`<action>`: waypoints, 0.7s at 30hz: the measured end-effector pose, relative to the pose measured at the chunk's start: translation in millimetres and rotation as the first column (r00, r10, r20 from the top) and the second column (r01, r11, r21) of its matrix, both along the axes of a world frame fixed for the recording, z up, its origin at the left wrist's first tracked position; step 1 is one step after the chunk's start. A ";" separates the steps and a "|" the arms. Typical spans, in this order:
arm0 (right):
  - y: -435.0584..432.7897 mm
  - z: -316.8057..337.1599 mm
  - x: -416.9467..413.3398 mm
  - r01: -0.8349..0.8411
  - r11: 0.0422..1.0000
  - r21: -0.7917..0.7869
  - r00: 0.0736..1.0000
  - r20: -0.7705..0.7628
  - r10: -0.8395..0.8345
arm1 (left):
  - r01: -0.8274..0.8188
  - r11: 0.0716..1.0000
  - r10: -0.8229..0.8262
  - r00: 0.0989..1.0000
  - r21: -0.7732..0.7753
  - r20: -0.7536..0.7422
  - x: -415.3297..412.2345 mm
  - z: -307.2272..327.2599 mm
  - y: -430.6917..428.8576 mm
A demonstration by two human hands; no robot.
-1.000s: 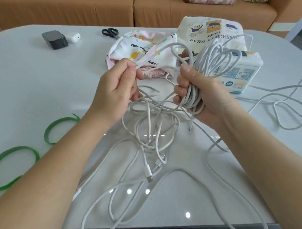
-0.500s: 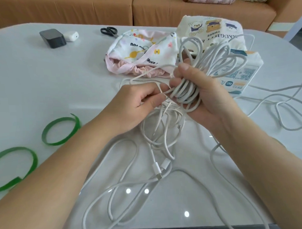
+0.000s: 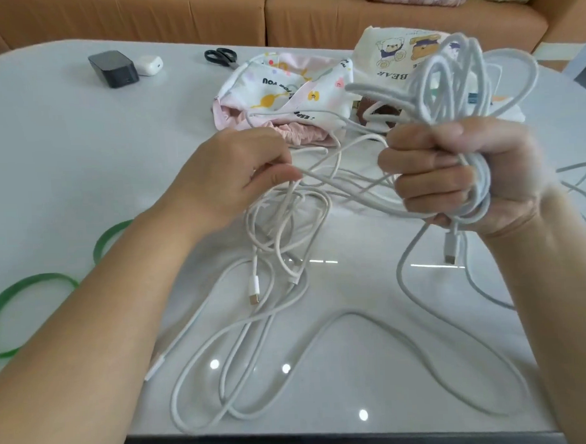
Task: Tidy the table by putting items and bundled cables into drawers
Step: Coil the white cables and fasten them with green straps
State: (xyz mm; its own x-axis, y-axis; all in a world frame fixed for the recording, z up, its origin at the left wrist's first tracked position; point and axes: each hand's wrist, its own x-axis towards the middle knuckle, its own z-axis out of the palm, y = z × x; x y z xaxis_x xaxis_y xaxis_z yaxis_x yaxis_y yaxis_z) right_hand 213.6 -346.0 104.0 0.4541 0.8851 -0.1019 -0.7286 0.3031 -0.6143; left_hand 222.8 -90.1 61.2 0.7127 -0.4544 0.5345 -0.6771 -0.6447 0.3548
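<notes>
Winding white cables above the bench

Right hand [image 3: 456, 176] grips the cable bundle [image 3: 446, 80]; left hand [image 3: 237, 177], just beside it, pinches a loose cable [image 3: 333, 184]; remaining slack sprawls on the bench [image 3: 83, 146].

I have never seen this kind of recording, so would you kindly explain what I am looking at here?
There is no machine here: the two grips are a person's bare hands, filmed by one camera worn on the head, looking forward and down. The right grip clutches a coil of white cable. The left grip pinches a loose strand running towards it. More cable sprawls over the pale table. Also on it lie green bands, a black box, a white case, scissors and printed fabric pouches.
</notes>
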 end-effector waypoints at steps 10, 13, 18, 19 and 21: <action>26.1 -12.8 -8.4 0.371 0.816 -0.444 0.915 0.325 -0.240 | 0.024 0.993 -0.013 0.996 -0.120 0.092 -5.1 3.7 -8.4; 31.4 -16.3 -11.0 0.343 0.808 -0.480 0.907 0.393 -0.151 | 0.016 0.988 0.006 0.990 -0.157 0.141 -6.8 3.6 -12.0; 33.8 -18.8 -13.2 0.385 0.747 -0.542 0.804 0.594 0.016 | 0.025 0.982 0.001 0.990 -0.189 0.139 -8.4 2.0 -11.8; 32.8 -18.7 -12.6 0.408 0.730 -0.548 0.770 0.637 0.048 | 0.030 0.981 -0.005 0.992 -0.192 0.129 -8.7 2.3 -11.3; 29.8 -17.9 -11.6 0.479 0.689 -0.543 0.699 0.711 0.075 | 0.036 0.978 -0.016 0.995 -0.205 0.094 -8.6 2.2 -10.7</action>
State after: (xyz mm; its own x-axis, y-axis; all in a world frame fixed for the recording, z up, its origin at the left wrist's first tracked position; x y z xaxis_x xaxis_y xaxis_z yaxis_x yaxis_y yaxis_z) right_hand 202.0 -316.2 86.2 0.7955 0.5709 -0.2033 -0.0376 -0.2883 -0.9568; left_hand 214.2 -100.9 63.4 0.6456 -0.3451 0.6812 -0.7285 -0.5458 0.4140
